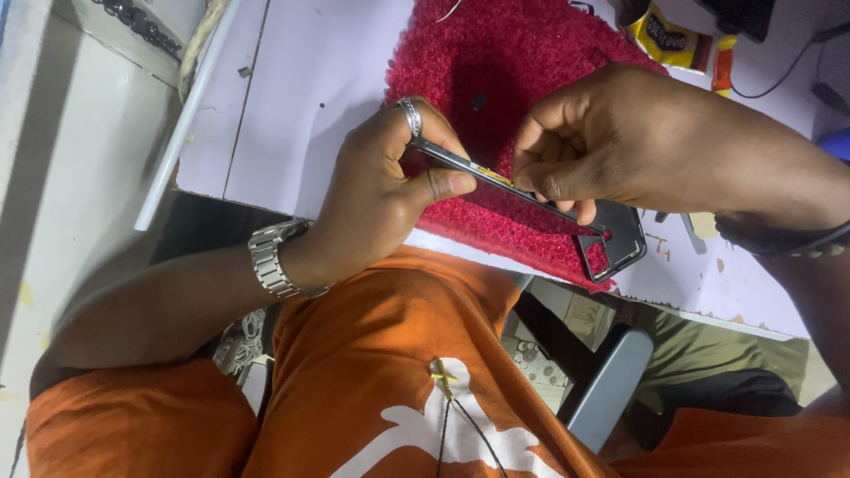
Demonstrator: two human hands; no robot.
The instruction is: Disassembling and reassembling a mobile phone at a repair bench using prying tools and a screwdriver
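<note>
Both my hands hold a thin dark phone [496, 180] edge-on above a red fuzzy mat [505, 53]. My left hand [381, 190], with a silver ring and a metal wristwatch, grips the phone's left end between thumb and fingers. My right hand [602, 142] pinches the phone near its middle, fingertips on its edge by a small yellow part. The phone's right end rests close to a dark grey phone case or frame [624, 243] lying at the mat's corner.
The mat lies on a pale lilac tabletop [310, 88]. A yellow packet [668, 35] and a black cable [788, 66] sit at the far right. A white rod [177, 133] runs along the table's left edge. My orange shirt [381, 372] fills the foreground.
</note>
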